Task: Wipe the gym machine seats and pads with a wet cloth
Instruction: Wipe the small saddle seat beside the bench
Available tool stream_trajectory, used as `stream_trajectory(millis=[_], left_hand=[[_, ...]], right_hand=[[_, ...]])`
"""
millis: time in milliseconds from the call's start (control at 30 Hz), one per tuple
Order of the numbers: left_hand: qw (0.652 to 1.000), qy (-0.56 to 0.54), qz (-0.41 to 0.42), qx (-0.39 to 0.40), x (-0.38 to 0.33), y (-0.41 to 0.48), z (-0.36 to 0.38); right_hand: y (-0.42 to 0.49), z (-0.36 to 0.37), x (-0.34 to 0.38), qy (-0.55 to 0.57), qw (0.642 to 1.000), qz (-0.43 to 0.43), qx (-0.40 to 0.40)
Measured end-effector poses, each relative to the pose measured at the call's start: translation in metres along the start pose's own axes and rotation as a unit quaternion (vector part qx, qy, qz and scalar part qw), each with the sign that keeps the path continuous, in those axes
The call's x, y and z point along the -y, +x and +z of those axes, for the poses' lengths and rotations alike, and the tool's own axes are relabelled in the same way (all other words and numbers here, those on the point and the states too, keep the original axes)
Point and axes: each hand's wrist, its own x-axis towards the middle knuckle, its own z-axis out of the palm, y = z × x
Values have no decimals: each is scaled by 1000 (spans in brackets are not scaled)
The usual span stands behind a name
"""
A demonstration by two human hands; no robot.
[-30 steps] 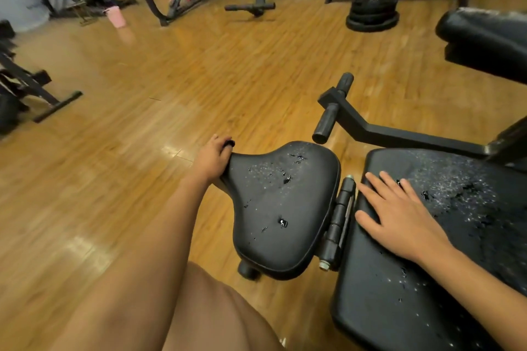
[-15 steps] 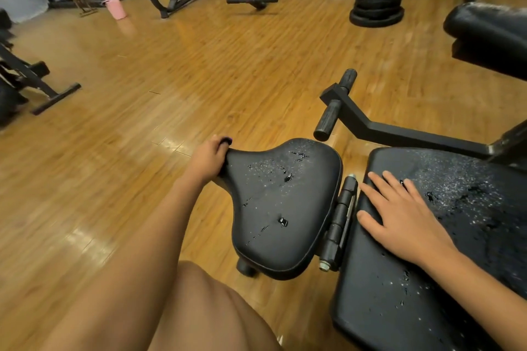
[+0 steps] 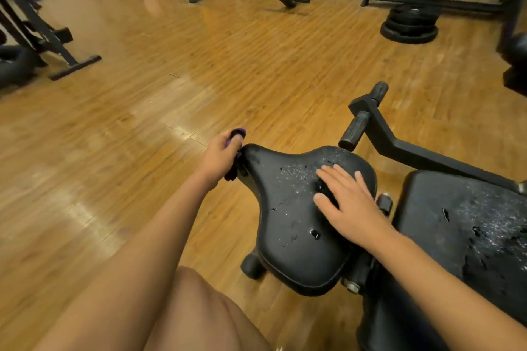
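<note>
We are counting two padded pieces: one black saddle-shaped vinyl seat [image 3: 291, 225] and one black rectangular vinyl pad [image 3: 427, 236] just beside it on the right; both are showing pale scuffed flecks and small tears; our left hand [image 3: 219, 158] is gripping one bunched dark purple cloth [image 3: 239, 132] at the seat's narrow nose; our right hand [image 3: 348, 205] is lying flat, fingers straight, on the seat's wide end.

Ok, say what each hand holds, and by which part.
The left hand grips a bunched dark-purple cloth round its middle, ends sticking out above and below, by the tip of the seat. The right hand lies flat on the seat, holding nothing.
</note>
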Motion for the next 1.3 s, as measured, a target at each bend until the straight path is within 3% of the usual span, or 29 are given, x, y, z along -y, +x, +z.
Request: stream_trajectory(millis=[67, 133, 300, 400, 467, 533, 600, 667, 733, 800, 867, 933, 1000, 1033, 1167, 1233, 1300], left_hand=[[990, -127, -52, -24, 15, 7, -3], [972, -206, -110, 2, 29, 16, 0], [947, -271, -158, 64, 34, 38, 10], [946, -290, -143, 6, 34, 25, 13], [955, -282, -85, -38, 39, 10, 19], [968, -245, -16, -45, 36, 6, 19], [972, -233, -4, -30, 32, 16, 18], [957, -274, -80, -46, 36, 28, 16], [913, -353, -195, -55, 48, 34, 17], [875, -409, -251, -58, 53, 27, 24], [893, -390, -199, -107, 49, 14, 34], [923, -344, -87, -148, 47, 0, 42], [936, -322, -12, -137, 51, -4, 49], [933, -334, -24, -131, 53, 1, 48], [867, -444, -225, -24, 62, 31, 30], [846, -477, -234, -54, 56, 27, 33], [847, -486, -170, -135, 49, 13, 44]], right_hand=[[17, 14, 10, -29, 1000, -6, -1], [24, 23, 10, -58, 998, -5, -17], [30, 28, 9, -59, 998, -7, -20], [29, 28, 12, -57, 998, -2, -21], [28, 30, 14, -60, 998, -6, -16], [30, 29, 15, -56, 998, -4, -20], [33, 29, 15, -57, 998, -3, -23], [31, 31, 16, -60, 998, -7, -14], [31, 31, 16, -52, 999, -4, -13], [30, 29, 15, -53, 998, -6, -14], [28, 26, 16, -55, 998, -7, -18], [26, 26, 15, -55, 998, -6, -21], [26, 26, 13, -48, 998, -2, -29], [28, 26, 12, -43, 999, -2, -32], [31, 29, 16, -33, 999, -1, -24], [32, 26, 16, -31, 999, -4, -24], [29, 24, 15, -33, 999, -7, -23]])
